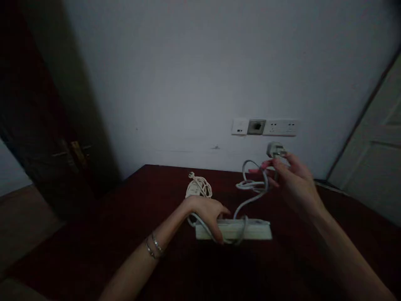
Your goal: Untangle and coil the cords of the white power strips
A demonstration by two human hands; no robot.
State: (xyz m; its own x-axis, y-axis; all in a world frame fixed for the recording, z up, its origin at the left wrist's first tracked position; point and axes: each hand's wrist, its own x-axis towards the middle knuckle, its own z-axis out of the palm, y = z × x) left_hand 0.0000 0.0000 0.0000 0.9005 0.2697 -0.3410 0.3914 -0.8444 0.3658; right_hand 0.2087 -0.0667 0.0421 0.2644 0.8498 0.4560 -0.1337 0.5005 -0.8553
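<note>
My left hand (209,211) grips a white power strip (255,230) from above, thumb on the near side and fingers behind it. A white cord (243,203) wraps partly round the strip and rises in loose loops to the right. At the cord's end is a plug (275,149), pinched between the fingertips of my right hand (291,169) and lifted in front of the wall. Just behind my left hand lies a second white power strip (193,189) with its own cord (204,184) bundled on it, partly hidden by the wrist.
Wall sockets (280,127) sit above and behind the plug, beside a dark square outlet (256,126) and a small white wall plate (239,126). The dark red table (140,246) meets the wall. A dark door (40,125) stands at left, a white door (372,138) at right.
</note>
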